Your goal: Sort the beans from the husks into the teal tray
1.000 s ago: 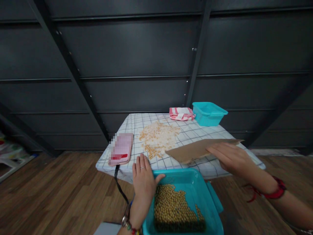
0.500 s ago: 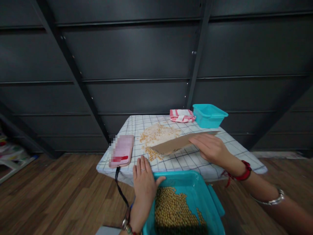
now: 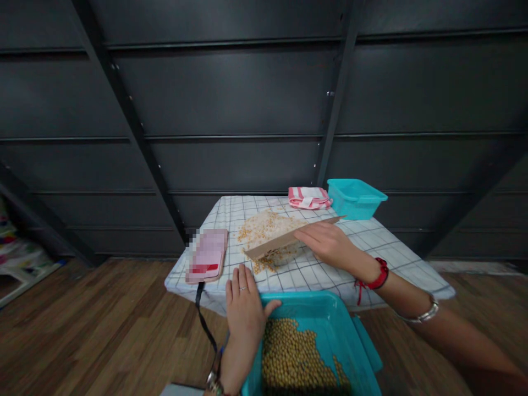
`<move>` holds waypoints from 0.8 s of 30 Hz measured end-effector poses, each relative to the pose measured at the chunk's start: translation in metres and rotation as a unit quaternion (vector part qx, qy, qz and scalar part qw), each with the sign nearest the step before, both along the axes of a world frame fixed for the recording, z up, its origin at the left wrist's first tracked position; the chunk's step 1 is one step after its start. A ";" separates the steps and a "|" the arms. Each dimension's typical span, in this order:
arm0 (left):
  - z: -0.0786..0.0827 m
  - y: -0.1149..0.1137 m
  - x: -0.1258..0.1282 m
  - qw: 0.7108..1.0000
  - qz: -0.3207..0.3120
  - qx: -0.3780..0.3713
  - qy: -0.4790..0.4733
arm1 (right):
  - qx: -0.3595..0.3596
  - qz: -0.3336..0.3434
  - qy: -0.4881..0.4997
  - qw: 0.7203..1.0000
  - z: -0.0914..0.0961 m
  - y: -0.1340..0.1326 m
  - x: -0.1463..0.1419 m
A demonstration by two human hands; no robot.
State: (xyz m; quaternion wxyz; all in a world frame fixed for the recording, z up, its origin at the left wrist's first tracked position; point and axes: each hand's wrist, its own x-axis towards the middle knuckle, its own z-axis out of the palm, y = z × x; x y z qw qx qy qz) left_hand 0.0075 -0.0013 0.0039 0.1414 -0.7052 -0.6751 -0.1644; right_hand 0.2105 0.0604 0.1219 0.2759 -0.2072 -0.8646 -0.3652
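Note:
My right hand (image 3: 325,242) grips a flat strip of cardboard (image 3: 276,243) by its near side. The strip is tilted, its lower edge among scattered yellow soybeans (image 3: 266,265) on the checked tablecloth (image 3: 350,275). Behind it lies a pile of white grains mixed with yellow beans (image 3: 264,225). My left hand (image 3: 244,300) rests with fingers stretched flat on the table's front edge, thumb over the rim of a teal tub (image 3: 305,297). Many beans (image 3: 292,352) lie in that tub, mostly toward its left and near side.
A pink phone case (image 3: 212,253) with a black strap (image 3: 202,316) lies at the table's left. At the back right are a folded red-and-white striped cloth (image 3: 309,198) and a smaller turquoise basket (image 3: 357,201). A dark panelled wall (image 3: 235,99) stands behind the table.
My right hand has moved left with the cardboard, which now lies over the nearer beans at a steeper slant. My left hand stays at the tub's rim.

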 end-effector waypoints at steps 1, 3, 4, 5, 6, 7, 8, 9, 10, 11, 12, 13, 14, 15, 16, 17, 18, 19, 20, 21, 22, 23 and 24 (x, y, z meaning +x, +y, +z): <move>0.000 0.000 0.000 1.000 0.000 0.001 -0.001 | -0.002 0.005 -0.001 1.000 0.000 -0.002 0.002; -0.001 0.000 0.000 1.000 0.000 0.006 0.005 | -0.007 0.014 -0.001 1.000 0.000 -0.005 0.005; -0.001 0.000 -0.001 1.000 0.001 0.008 0.009 | -0.008 0.018 -0.001 1.000 0.001 -0.006 0.006; -0.001 0.000 -0.001 1.000 0.003 0.009 0.011 | -0.007 0.021 0.001 1.000 0.002 -0.008 0.007; -0.001 0.000 -0.001 1.000 0.002 0.010 0.011 | -0.005 0.024 0.001 1.000 0.002 -0.010 0.008; -0.001 0.000 -0.001 1.000 0.001 0.010 0.010 | -0.003 0.026 0.000 1.000 0.004 -0.011 0.009; -0.002 0.001 -0.001 1.000 0.000 0.011 0.009 | 0.000 0.028 -0.001 1.000 0.005 -0.013 0.010; -0.001 0.001 -0.001 1.000 -0.001 0.011 0.010 | 0.004 0.029 -0.003 1.000 0.006 -0.015 0.012; -0.001 0.001 -0.001 1.000 -0.002 0.010 0.011 | 0.006 0.030 -0.005 1.000 0.007 -0.016 0.013; -0.002 0.001 -0.001 1.000 -0.002 0.009 0.012 | 0.008 0.033 -0.006 0.999 0.008 -0.018 0.015; -0.002 0.002 -0.002 1.000 -0.002 0.009 0.013 | 0.009 0.036 -0.005 0.999 0.009 -0.019 0.016; -0.002 0.002 -0.002 1.000 -0.002 0.008 0.013 | 0.008 0.036 -0.004 0.999 0.009 -0.020 0.018; -0.002 0.002 -0.002 1.000 -0.003 0.007 0.012 | 0.007 0.037 -0.001 0.999 0.010 -0.020 0.020; -0.003 0.002 -0.002 1.000 -0.004 0.007 0.012 | 0.005 0.034 0.002 0.999 0.010 -0.021 0.021; -0.003 0.003 -0.003 1.000 -0.006 0.007 0.012 | 0.005 0.032 0.007 0.999 0.010 -0.020 0.022; -0.004 0.003 -0.003 1.000 -0.006 0.008 0.012 | 0.005 0.031 0.012 0.999 0.010 -0.020 0.022; -0.004 0.003 -0.003 1.000 -0.007 0.008 0.013 | 0.005 0.032 0.018 0.999 0.010 -0.019 0.021; -0.004 0.002 -0.004 1.000 -0.007 0.009 0.014 | 0.005 0.034 0.021 0.999 0.010 -0.019 0.019; -0.004 0.002 -0.004 1.000 -0.007 0.010 0.016 | 0.004 0.037 0.022 0.999 0.010 -0.018 0.017; -0.004 0.001 -0.004 1.000 -0.006 0.010 0.018 | 0.000 0.040 0.020 0.999 0.010 -0.017 0.014; -0.003 0.001 -0.003 1.000 -0.006 0.009 0.020 | -0.003 0.044 0.018 0.999 0.010 -0.016 0.012; -0.002 0.000 -0.003 1.000 -0.006 0.008 0.021 | -0.007 0.050 0.015 0.999 0.010 -0.016 0.010; -0.002 0.000 -0.003 1.000 -0.007 0.006 0.020 | -0.009 0.056 0.012 0.998 0.010 -0.016 0.010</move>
